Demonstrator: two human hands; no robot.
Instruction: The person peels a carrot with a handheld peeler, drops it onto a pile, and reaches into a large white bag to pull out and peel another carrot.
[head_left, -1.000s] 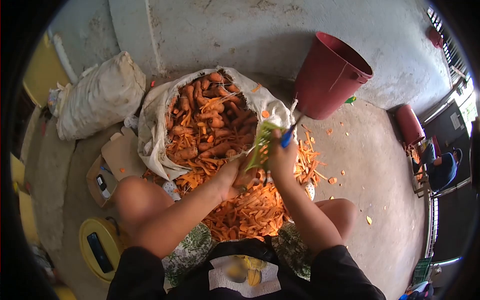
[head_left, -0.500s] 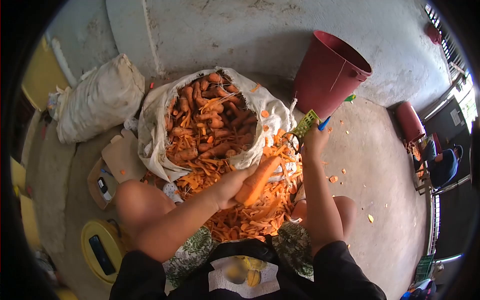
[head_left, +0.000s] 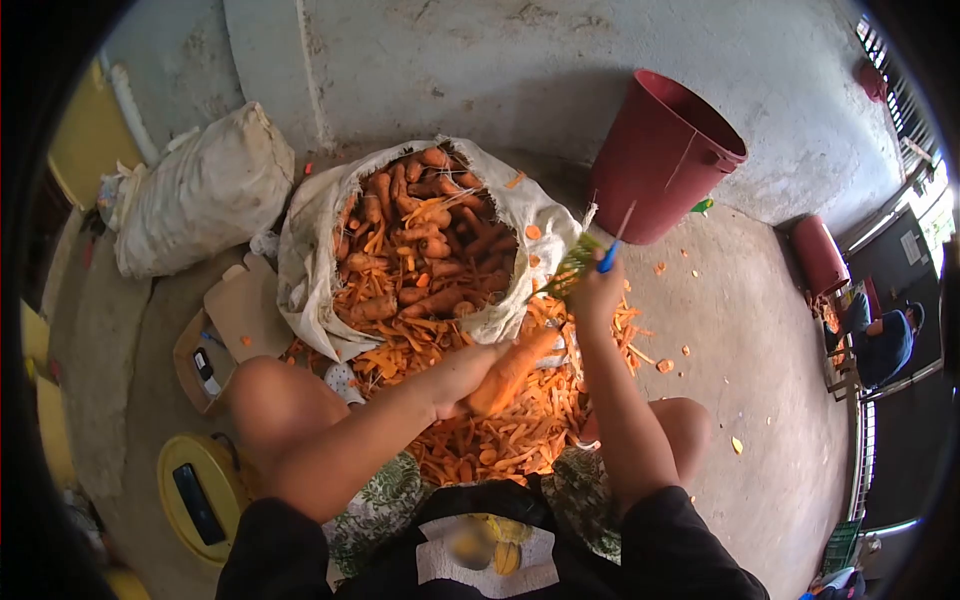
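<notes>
A large peeled carrot (head_left: 512,375) is gripped in my left hand (head_left: 468,376), over the pile of peelings between my legs. My right hand (head_left: 598,293) is closed around a yellow-green peeler (head_left: 572,266), blurred by motion, which looks like a tool with a perforated handle. Held in the same hand, a blue-handled knife (head_left: 608,258) points its thin blade upward. The peeler is just above the far end of the carrot. In front of both hands, an open white sack (head_left: 305,290) holds many carrots (head_left: 425,225). Orange peelings (head_left: 510,440) cover the floor below.
A red bin (head_left: 650,165) stands behind the sack by the wall. Left are a full white sack (head_left: 205,190), an open cardboard box (head_left: 240,310) and a yellow lidded bucket (head_left: 180,470) with a phone (head_left: 198,503) on top. A seated person (head_left: 885,345) is far right.
My right hand has moved left and slightly down, bringing the peeler nearer the carrot. The knife blade now shows. My left hand keeps hold of the carrot.
</notes>
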